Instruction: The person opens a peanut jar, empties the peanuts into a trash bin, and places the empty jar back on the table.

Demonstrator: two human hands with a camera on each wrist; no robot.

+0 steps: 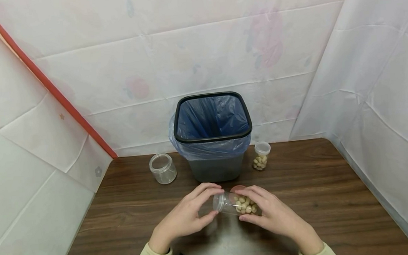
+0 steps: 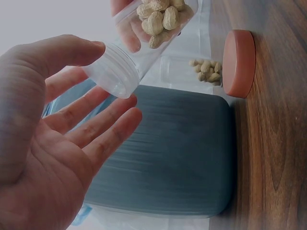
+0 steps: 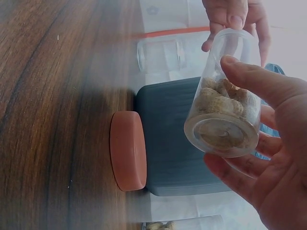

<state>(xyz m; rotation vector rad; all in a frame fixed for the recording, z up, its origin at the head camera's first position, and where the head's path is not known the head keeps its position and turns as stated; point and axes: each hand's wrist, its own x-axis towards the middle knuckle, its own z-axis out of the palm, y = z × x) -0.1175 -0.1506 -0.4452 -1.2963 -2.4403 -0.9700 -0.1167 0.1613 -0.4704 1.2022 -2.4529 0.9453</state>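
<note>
Over the table, in front of the bin, a clear plastic jar [image 1: 230, 208] is held tilted almost onto its side. Peanuts [image 2: 158, 19] in their shells have gathered toward its base. My right hand [image 1: 272, 212] grips the base end, with the thumb [image 3: 244, 72] along the wall and the fingers round the other side. At the jar's other end, my left hand [image 1: 185, 213] has thumb and fingertips around its translucent cap [image 2: 113, 72]. A round salmon-pink piece [image 3: 128, 151], like a thick lid, rests on the table beyond the jar.
A dark grey bin [image 1: 216, 169] with a blue liner [image 1: 212, 117] stands at the table's back. Left of it is a wide clear jar [image 1: 163, 170]. To its right stands a small capped jar [image 1: 261, 157] of peanuts. White patterned sheets [image 1: 200, 58] enclose the wooden table [image 1: 332, 197].
</note>
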